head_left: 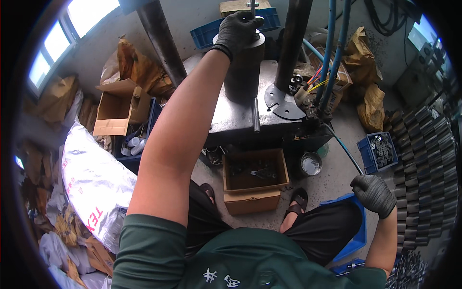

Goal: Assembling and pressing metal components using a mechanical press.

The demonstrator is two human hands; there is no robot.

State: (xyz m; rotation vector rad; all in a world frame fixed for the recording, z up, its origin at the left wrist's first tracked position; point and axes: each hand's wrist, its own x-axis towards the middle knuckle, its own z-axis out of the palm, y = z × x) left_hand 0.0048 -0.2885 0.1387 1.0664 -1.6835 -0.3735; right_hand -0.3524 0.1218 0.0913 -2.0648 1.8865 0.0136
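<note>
My left hand [236, 32], in a dark grey glove, reaches to the top of a thick upright metal cylinder [242, 72]. Its fingers curl around something at the foot of a thin vertical rod [252, 6]; the glove hides most of what they grip. Down at the right, my gloved right hand [374, 195] is wrapped around the end of a long thin lever [344, 147]. That lever runs up to the machine's right side. The cylinder stands on a shiny metal machine table [228, 118], where a flat curved plate with holes [284, 103] lies beside the right column.
Dark columns [162, 41] and blue hoses [332, 53] flank the cylinder. Below are a cardboard box with tools [252, 202] and a round tin [311, 164]. A blue bin of metal parts [378, 151], stacked dark parts [423, 178] and a white sack [91, 168] stand around.
</note>
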